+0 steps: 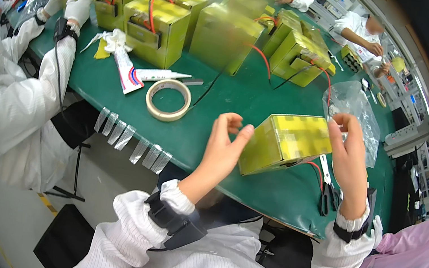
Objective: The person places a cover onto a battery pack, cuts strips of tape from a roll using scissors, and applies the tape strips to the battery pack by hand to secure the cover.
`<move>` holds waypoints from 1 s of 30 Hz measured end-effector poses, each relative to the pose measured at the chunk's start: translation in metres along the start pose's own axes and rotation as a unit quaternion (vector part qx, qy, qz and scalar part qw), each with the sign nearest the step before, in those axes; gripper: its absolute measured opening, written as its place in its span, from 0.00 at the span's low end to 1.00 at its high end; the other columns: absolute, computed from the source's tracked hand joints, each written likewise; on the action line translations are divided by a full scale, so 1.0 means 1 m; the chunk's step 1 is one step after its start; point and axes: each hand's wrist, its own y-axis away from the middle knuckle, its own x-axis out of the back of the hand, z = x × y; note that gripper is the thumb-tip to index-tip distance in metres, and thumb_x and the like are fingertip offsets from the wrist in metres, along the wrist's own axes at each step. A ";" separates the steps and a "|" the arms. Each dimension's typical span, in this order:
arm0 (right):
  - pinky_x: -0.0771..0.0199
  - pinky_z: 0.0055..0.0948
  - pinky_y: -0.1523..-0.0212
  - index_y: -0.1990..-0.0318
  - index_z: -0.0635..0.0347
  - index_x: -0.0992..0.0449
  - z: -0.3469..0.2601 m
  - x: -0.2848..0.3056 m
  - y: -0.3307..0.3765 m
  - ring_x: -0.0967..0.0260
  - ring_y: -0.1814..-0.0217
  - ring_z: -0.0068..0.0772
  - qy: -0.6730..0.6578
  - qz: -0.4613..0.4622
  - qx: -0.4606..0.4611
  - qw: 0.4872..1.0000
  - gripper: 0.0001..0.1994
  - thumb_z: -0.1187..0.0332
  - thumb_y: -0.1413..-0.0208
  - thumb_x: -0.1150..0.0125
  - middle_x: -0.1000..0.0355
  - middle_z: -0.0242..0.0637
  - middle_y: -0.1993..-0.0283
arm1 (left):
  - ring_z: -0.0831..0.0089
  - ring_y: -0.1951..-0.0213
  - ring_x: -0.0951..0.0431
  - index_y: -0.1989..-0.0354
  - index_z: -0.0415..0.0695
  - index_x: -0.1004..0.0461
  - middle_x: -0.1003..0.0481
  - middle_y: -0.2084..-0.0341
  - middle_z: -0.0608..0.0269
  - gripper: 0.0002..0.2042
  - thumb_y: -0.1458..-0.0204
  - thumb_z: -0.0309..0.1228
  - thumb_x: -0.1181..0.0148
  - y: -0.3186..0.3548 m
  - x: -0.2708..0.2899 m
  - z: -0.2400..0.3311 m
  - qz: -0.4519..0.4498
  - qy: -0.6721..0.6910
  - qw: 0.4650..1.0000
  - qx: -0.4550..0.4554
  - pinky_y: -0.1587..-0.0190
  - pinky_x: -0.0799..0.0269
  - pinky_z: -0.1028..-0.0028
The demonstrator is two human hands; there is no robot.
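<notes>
A yellow-green battery pack box (287,144) with clear tape over its top rests on the green table in front of me. My left hand (226,144) is at its left end, fingers loosely bent and thumb apart from them. My right hand (348,155) is at the right end, its thumb at the box's edge and its fingers curved with a gap between. Neither hand is closed round the box. A red wire (318,172) comes out at the box's near right. Black-handled scissors (328,197) lie beside it, below my right hand.
Strips of clear tape (140,151) hang from the table's front edge. A tape roll (169,100), a white tube (128,74) and more yellow-green boxes (155,31) with wires stand or lie beyond. A plastic bag (359,111) is at right. Co-workers sit around the table.
</notes>
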 end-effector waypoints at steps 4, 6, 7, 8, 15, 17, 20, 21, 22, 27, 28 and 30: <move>0.38 0.27 0.55 0.51 0.69 0.39 0.016 0.016 0.035 0.33 0.58 0.38 -0.083 0.006 -0.157 0.984 0.20 0.59 0.42 0.55 0.31 0.50 0.61 | 0.64 0.48 0.39 0.48 0.34 0.43 0.40 0.50 0.51 0.29 0.47 0.49 0.54 0.000 0.007 0.024 -0.087 0.045 0.995 -0.022 0.45 0.46 0.70; 0.39 0.26 0.53 0.49 0.70 0.41 0.027 0.020 0.043 0.33 0.56 0.36 -0.085 0.018 -0.184 0.979 0.23 0.55 0.41 0.59 0.30 0.49 0.61 | 0.61 0.42 0.44 0.43 0.34 0.48 0.43 0.45 0.50 0.34 0.47 0.53 0.57 0.002 0.003 0.027 -0.165 0.046 0.983 -0.065 0.41 0.52 0.69; 0.39 0.26 0.52 0.48 0.70 0.42 0.029 0.020 0.047 0.33 0.55 0.35 -0.154 0.016 -0.200 0.968 0.25 0.54 0.40 0.60 0.31 0.47 0.59 | 0.60 0.40 0.47 0.42 0.34 0.50 0.45 0.44 0.49 0.37 0.48 0.56 0.59 0.004 0.001 0.027 -0.187 0.044 0.978 -0.075 0.41 0.54 0.67; 0.40 0.26 0.51 0.48 0.71 0.43 0.033 0.018 0.052 0.33 0.54 0.34 -0.222 0.017 -0.216 0.951 0.26 0.53 0.40 0.61 0.32 0.46 0.56 | 0.58 0.42 0.45 0.42 0.34 0.51 0.44 0.45 0.46 0.43 0.54 0.61 0.54 0.004 -0.001 0.024 -0.188 0.030 0.976 -0.102 0.41 0.53 0.67; 0.48 0.33 0.43 0.41 0.63 0.47 0.055 0.010 0.052 0.41 0.45 0.35 -0.389 0.006 -0.236 0.890 0.33 0.43 0.42 0.72 0.33 0.46 0.52 | 0.60 0.43 0.44 0.42 0.35 0.51 0.43 0.47 0.50 0.46 0.72 0.34 0.30 0.009 -0.009 0.027 -0.154 -0.160 0.970 -0.101 0.42 0.51 0.65; 0.48 0.33 0.43 0.41 0.63 0.48 0.066 0.005 0.053 0.42 0.44 0.35 -0.448 0.002 -0.266 0.854 0.35 0.41 0.43 0.73 0.33 0.46 0.51 | 0.61 0.44 0.44 0.43 0.35 0.51 0.42 0.47 0.51 0.44 0.70 0.33 0.31 0.006 -0.009 0.021 -0.160 -0.154 0.971 -0.091 0.42 0.52 0.66; 0.51 0.33 0.41 0.40 0.63 0.50 0.069 0.009 0.053 0.44 0.43 0.37 -0.474 -0.026 -0.251 0.844 0.39 0.36 0.47 0.74 0.34 0.48 0.50 | 0.64 0.44 0.43 0.43 0.34 0.51 0.42 0.48 0.52 0.43 0.68 0.32 0.32 0.009 -0.014 0.021 -0.158 -0.123 0.977 -0.072 0.42 0.52 0.67; 0.53 0.34 0.40 0.40 0.64 0.51 0.071 0.007 0.053 0.45 0.42 0.38 -0.483 -0.030 -0.236 0.842 0.41 0.35 0.48 0.75 0.35 0.50 0.49 | 0.64 0.45 0.43 0.43 0.34 0.52 0.42 0.48 0.53 0.43 0.67 0.32 0.32 0.009 -0.015 0.020 -0.145 -0.108 0.981 -0.068 0.42 0.52 0.68; 0.55 0.34 0.39 0.40 0.64 0.52 0.072 0.005 0.053 0.46 0.41 0.40 -0.492 -0.036 -0.220 0.841 0.42 0.34 0.49 0.75 0.37 0.51 0.48 | 0.65 0.45 0.43 0.42 0.34 0.53 0.43 0.48 0.54 0.43 0.67 0.32 0.32 0.010 -0.015 0.020 -0.131 -0.093 0.985 -0.066 0.42 0.51 0.68; 0.49 0.27 0.44 0.50 0.72 0.40 0.069 -0.004 0.043 0.41 0.48 0.32 -0.505 -0.043 -0.166 0.846 0.40 0.35 0.48 0.68 0.38 0.44 0.50 | 0.67 0.47 0.42 0.43 0.34 0.52 0.43 0.49 0.55 0.42 0.67 0.33 0.31 0.017 -0.018 0.011 -0.084 -0.077 0.990 -0.082 0.44 0.50 0.70; 0.49 0.26 0.45 0.53 0.72 0.38 0.066 -0.007 0.040 0.42 0.49 0.31 -0.502 -0.016 -0.159 0.850 0.39 0.36 0.47 0.68 0.38 0.42 0.52 | 0.67 0.48 0.42 0.44 0.34 0.51 0.42 0.50 0.54 0.42 0.67 0.34 0.31 0.021 -0.024 0.012 -0.062 -0.095 0.989 -0.097 0.45 0.49 0.71; 0.49 0.25 0.45 0.56 0.72 0.36 0.062 -0.010 0.030 0.42 0.51 0.29 -0.507 0.003 -0.139 0.851 0.37 0.37 0.46 0.68 0.38 0.41 0.54 | 0.66 0.48 0.42 0.44 0.34 0.51 0.41 0.51 0.53 0.42 0.67 0.34 0.31 0.030 -0.031 0.017 -0.024 -0.168 0.981 -0.098 0.45 0.49 0.70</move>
